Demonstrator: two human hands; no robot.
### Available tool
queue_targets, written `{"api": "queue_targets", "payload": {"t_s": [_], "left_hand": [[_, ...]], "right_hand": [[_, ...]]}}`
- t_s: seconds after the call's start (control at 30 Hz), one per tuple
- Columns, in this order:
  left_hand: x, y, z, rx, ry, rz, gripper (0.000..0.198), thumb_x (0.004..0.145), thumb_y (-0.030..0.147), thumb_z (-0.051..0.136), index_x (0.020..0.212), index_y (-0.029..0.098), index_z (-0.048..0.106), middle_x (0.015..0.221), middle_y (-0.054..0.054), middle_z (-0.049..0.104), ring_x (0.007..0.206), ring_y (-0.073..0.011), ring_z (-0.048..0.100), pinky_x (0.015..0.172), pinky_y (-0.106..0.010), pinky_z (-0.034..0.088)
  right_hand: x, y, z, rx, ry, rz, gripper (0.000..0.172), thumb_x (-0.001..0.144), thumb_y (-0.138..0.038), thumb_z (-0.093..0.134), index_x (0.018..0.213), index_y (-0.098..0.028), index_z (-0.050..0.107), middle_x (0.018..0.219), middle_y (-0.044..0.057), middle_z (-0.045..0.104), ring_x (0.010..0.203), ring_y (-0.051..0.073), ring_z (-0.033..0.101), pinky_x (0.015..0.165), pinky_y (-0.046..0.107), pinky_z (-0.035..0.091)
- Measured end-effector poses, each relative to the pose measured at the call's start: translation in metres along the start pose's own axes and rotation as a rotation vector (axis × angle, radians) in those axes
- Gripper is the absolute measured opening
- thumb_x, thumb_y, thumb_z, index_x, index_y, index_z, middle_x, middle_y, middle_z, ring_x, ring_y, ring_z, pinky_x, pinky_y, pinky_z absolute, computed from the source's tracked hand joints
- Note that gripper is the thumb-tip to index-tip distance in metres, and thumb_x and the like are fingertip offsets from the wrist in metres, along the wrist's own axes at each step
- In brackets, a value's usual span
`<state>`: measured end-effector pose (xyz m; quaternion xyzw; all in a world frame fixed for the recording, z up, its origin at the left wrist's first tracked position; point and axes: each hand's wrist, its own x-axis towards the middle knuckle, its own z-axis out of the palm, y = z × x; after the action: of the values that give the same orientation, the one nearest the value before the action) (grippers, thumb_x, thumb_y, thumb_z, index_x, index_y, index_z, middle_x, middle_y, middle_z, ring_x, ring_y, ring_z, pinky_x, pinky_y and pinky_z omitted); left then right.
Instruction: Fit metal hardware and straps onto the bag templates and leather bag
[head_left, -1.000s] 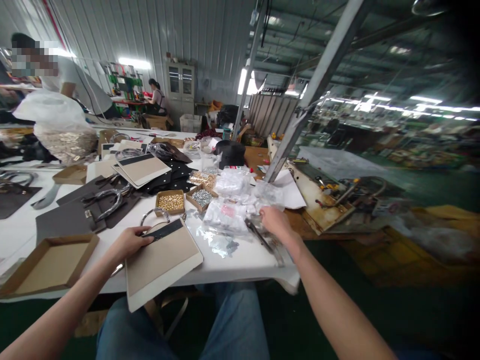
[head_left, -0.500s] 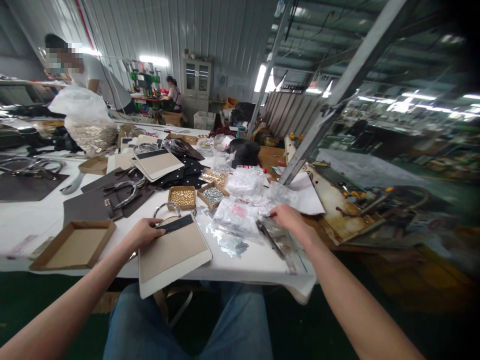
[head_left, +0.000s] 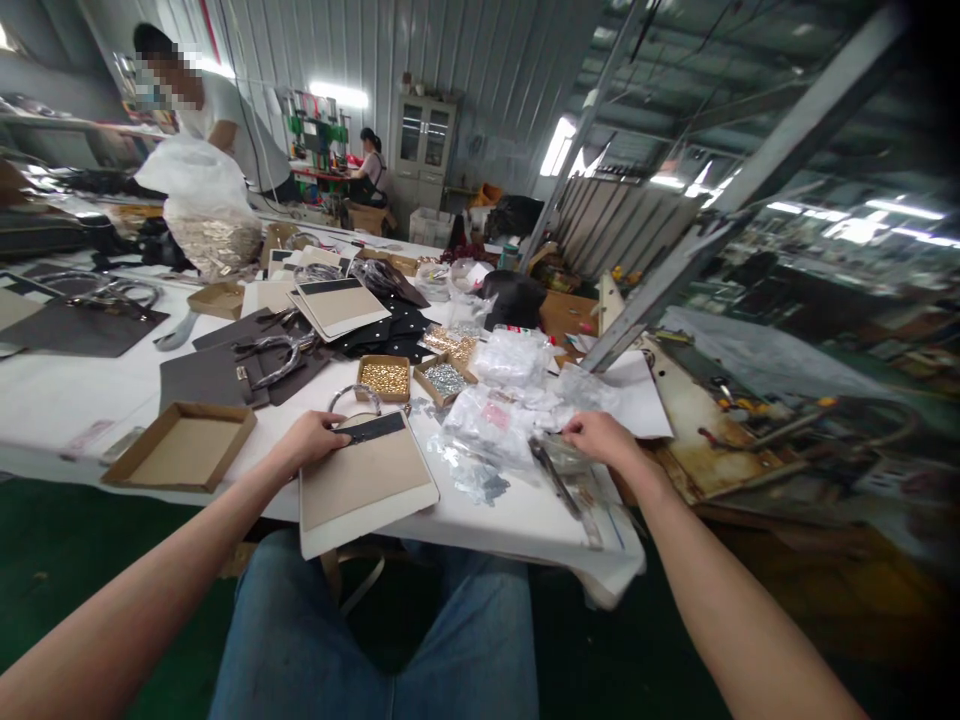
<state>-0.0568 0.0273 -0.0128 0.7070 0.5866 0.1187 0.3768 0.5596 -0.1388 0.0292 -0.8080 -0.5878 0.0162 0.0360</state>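
My left hand (head_left: pixel 316 440) is closed on the upper left edge of a beige bag panel (head_left: pixel 367 480) with a dark strip along its top. The panel lies at a slant over the table's front edge, and a plastic-wrapped loop handle (head_left: pixel 356 398) rises behind it. My right hand (head_left: pixel 602 438) is at a clear plastic bag (head_left: pixel 568 455), fingers pinched together; what they hold is too small to make out. A dark-handled tool (head_left: pixel 555 478) lies just left of that hand. Flat silvery metal plates (head_left: pixel 476 480) are scattered between the panel and the tool.
Small boxes hold gold studs (head_left: pixel 385 378) and silver studs (head_left: pixel 444 378). A shallow cardboard tray (head_left: pixel 180 447) sits at left, near dark bag pieces with handles (head_left: pixel 225 365). White plastic packets (head_left: pixel 487 420) lie at centre right. A slanted metal post (head_left: pixel 667 270) stands beyond; two people are at the back.
The whole view has shifted, so the table and both hands appear farther right and a little higher. My left hand stays on the panel, and my right hand stays by the plastic bag.
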Motion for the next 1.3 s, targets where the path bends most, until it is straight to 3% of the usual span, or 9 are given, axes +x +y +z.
{"api": "queue_targets", "payload": {"t_s": [0.13,0.37,0.67,0.8,0.87,0.93,1.1,1.2,1.3], "left_hand": [[0.002,-0.005,0.001,-0.036,0.000,-0.014,0.072,0.081,0.037,0.089,0.149,0.016,0.082,0.115,-0.010,0.090,0.101,-0.0311,0.082,0.085,-0.032,0.059],[0.011,-0.016,0.004,-0.041,0.024,0.001,0.066,0.081,0.036,0.092,0.144,0.018,0.086,0.126,-0.012,0.089,0.104,-0.0314,0.083,0.093,-0.034,0.062],[0.016,-0.026,0.007,-0.053,0.022,0.019,0.068,0.083,0.038,0.092,0.147,0.016,0.084,0.123,-0.015,0.088,0.108,-0.0338,0.083,0.100,-0.038,0.063],[0.015,-0.024,0.006,-0.039,0.033,0.010,0.069,0.082,0.035,0.092,0.147,0.015,0.084,0.135,-0.018,0.086,0.112,-0.0334,0.083,0.100,-0.037,0.062],[0.010,-0.021,0.003,-0.039,0.031,0.000,0.067,0.081,0.032,0.092,0.145,0.015,0.085,0.128,-0.016,0.088,0.106,-0.0321,0.083,0.095,-0.035,0.062],[0.003,-0.016,0.000,-0.055,0.032,-0.001,0.065,0.080,0.029,0.092,0.144,0.016,0.086,0.118,-0.013,0.090,0.099,-0.0301,0.083,0.089,-0.033,0.062],[-0.008,-0.011,-0.003,-0.026,0.068,-0.028,0.065,0.083,0.028,0.091,0.146,0.017,0.085,0.115,-0.012,0.090,0.095,-0.0278,0.083,0.083,-0.030,0.060],[-0.008,-0.013,-0.002,-0.004,0.107,-0.035,0.064,0.080,0.028,0.093,0.143,0.017,0.087,0.122,-0.014,0.090,0.101,-0.0289,0.083,0.088,-0.030,0.060],[-0.009,-0.016,0.000,-0.005,0.126,-0.035,0.063,0.078,0.030,0.094,0.140,0.018,0.089,0.121,-0.013,0.090,0.103,-0.0297,0.082,0.088,-0.031,0.059]], "right_hand": [[-0.001,0.011,0.000,0.036,0.016,0.021,0.019,0.093,-0.038,0.078,0.095,-0.027,0.093,0.099,0.007,0.090,0.093,0.027,0.081,0.080,0.032,0.052],[-0.022,0.013,0.008,0.057,0.161,0.048,0.030,0.099,-0.048,0.070,0.105,-0.028,0.092,0.105,0.012,0.089,0.096,0.032,0.079,0.078,0.038,0.050],[-0.032,0.017,0.002,0.268,0.268,0.110,0.040,0.091,-0.057,0.072,0.102,-0.024,0.091,0.104,0.012,0.090,0.097,0.032,0.082,0.089,0.041,0.058],[-0.036,0.003,-0.008,0.335,0.293,0.095,0.049,0.096,-0.062,0.066,0.108,-0.020,0.087,0.097,0.013,0.087,0.087,0.030,0.080,0.082,0.041,0.058],[-0.035,-0.026,-0.012,0.407,0.247,0.028,0.050,0.099,-0.063,0.065,0.112,-0.020,0.086,0.093,0.010,0.086,0.082,0.027,0.077,0.077,0.037,0.057],[-0.033,-0.072,-0.015,0.491,0.162,-0.074,0.048,0.102,-0.065,0.068,0.114,-0.021,0.085,0.090,0.007,0.084,0.076,0.024,0.074,0.072,0.035,0.054],[-0.024,-0.229,-0.014,0.649,-0.155,-0.438,0.039,0.103,-0.062,0.076,0.111,-0.025,0.088,0.093,0.004,0.083,0.076,0.021,0.069,0.072,0.035,0.051],[-0.011,-0.310,0.000,0.704,-0.317,-0.614,0.030,0.103,-0.052,0.075,0.105,-0.026,0.089,0.097,0.005,0.084,0.085,0.022,0.070,0.078,0.036,0.051],[0.010,-0.364,0.023,0.704,-0.399,-0.679,0.025,0.097,-0.046,0.079,0.098,-0.024,0.091,0.089,0.003,0.082,0.081,0.021,0.066,0.075,0.035,0.048]]}}
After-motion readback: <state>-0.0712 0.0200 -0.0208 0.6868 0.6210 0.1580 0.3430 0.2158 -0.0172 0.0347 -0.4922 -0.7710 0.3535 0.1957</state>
